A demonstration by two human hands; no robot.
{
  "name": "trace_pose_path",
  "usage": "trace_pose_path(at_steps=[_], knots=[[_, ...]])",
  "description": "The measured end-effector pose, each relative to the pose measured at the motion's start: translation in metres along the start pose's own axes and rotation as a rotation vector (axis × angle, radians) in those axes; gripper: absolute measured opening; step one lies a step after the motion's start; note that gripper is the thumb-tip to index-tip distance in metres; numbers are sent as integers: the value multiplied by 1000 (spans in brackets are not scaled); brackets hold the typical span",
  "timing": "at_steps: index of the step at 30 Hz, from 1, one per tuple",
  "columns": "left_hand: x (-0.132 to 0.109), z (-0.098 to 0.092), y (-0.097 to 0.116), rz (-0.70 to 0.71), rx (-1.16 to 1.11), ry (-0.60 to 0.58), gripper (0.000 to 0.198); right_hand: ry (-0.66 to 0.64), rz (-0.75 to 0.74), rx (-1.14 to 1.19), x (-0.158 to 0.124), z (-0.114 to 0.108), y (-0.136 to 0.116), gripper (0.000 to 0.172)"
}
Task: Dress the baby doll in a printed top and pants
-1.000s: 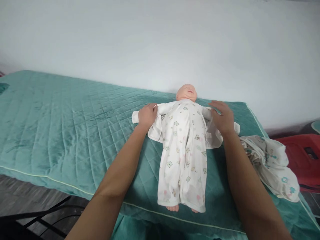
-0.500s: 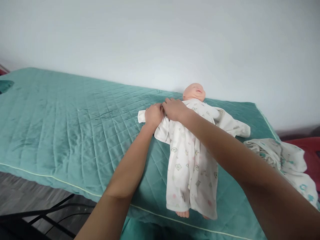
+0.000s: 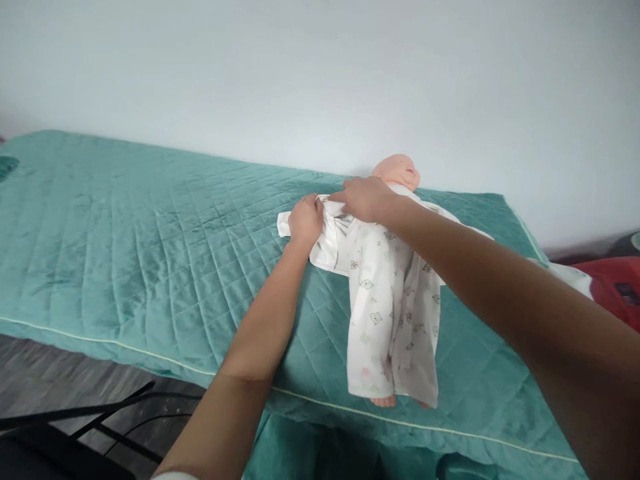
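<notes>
A baby doll (image 3: 397,171) lies on its back on a green quilted bed cover (image 3: 150,233), its head toward the wall. White patterned baby clothes (image 3: 375,300) cover its body, and its toes show below the hems. My left hand (image 3: 307,220) is closed around the white sleeve (image 3: 283,224) on the left, whose cuff sticks out past it. My right hand (image 3: 367,199) lies at the doll's shoulder by that sleeve's top, fingers bent on the cloth. Whether it pinches the fabric is hard to see. The other sleeve is mostly hidden behind my right forearm.
A pale wall (image 3: 320,80) stands right behind the bed. At the right end are a red object (image 3: 615,287) and part of a white cloth (image 3: 570,277). Black metal bars (image 3: 100,417) stand at the lower left, above a grey wood-look floor (image 3: 30,373).
My right hand has shifted up and right, away from my left hand, uncovering the bunched upper sleeve. The doll's head has tipped to the right. The view has moved slightly.
</notes>
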State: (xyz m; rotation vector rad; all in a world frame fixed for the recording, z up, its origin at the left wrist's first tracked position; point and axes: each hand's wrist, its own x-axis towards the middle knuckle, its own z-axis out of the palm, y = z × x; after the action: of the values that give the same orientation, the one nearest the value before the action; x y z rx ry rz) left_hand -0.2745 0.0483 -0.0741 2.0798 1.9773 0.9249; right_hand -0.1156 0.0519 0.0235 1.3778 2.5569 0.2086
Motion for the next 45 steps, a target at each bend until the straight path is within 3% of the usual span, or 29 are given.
trace_pose_path(at_steps=[8,11,14,16,20,23,26,29,32,37,40,45], knots=[[-5,3,-16,1,-31,-47,36,41,143,-19,-23,-11,25,41],[-8,3,-16,-28,-89,-37,38,62,153,4,-27,-13,23,41],[-10,1,-12,-78,-98,18,55,48,119,37,-22,-9,13,39],[-11,-1,-8,-35,-22,39,64,39,101,70,-14,-4,4,37],[-14,-4,2,214,147,-27,59,44,78,98,-1,4,-12,36],[-15,-5,6,247,196,-78,51,158,73,169,-8,1,-15,36],[-15,-9,6,218,223,-76,45,361,159,298,-34,0,-1,36],[-14,-15,2,184,235,-75,44,577,338,389,-70,18,29,39],[-13,-19,-2,136,244,-86,45,686,496,409,-103,59,60,38],[-14,-17,-2,162,272,-101,55,545,601,378,-130,122,74,44],[-21,-17,5,220,265,-78,61,535,653,342,-133,134,76,47],[-33,-26,39,264,25,-5,42,505,780,376,-134,137,87,46]])
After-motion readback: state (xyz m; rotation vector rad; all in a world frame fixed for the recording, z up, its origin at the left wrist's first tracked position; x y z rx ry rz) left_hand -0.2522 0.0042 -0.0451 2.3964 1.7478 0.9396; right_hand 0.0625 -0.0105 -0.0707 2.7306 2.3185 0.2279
